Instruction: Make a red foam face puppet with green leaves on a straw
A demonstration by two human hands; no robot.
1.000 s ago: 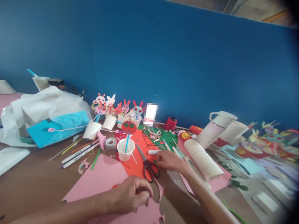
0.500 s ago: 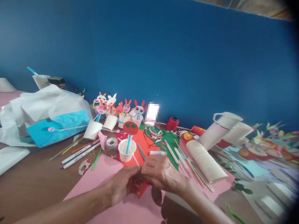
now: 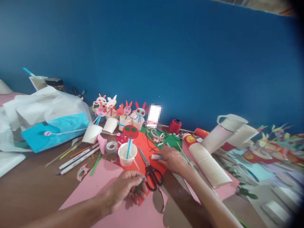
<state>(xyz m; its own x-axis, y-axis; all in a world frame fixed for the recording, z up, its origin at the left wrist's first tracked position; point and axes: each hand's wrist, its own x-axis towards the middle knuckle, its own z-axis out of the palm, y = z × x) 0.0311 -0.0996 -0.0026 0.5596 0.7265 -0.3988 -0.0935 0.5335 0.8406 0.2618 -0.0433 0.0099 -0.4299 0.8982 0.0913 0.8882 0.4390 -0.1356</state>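
My left hand [image 3: 128, 188] pinches a small green paper piece [image 3: 139, 186] between thumb and fingers, over the pink sheet [image 3: 106, 177]. My right hand [image 3: 171, 158] is closed over the right end of a white glue stick [image 3: 156, 156] lying on the red paper [image 3: 140, 142]. Between the hands lie scissors [image 3: 152, 172] with black handles, blades pointing away from me. Just beyond stands a white paper cup [image 3: 126, 157] holding a blue straw topped by a red paper face [image 3: 130, 131] with green eyes.
Several paper-animal cups [image 3: 125, 120] stand behind. A tape roll [image 3: 111, 146] and markers [image 3: 79, 158] lie left, near a plastic bag [image 3: 52, 104]. To the right are a long cup stack [image 3: 209, 163], a white jug [image 3: 220, 131] and a red spool [image 3: 175, 126].
My right hand has left my left hand and moved up and right onto the glue stick, uncovering the scissors' handles. My left hand stays with the green piece.
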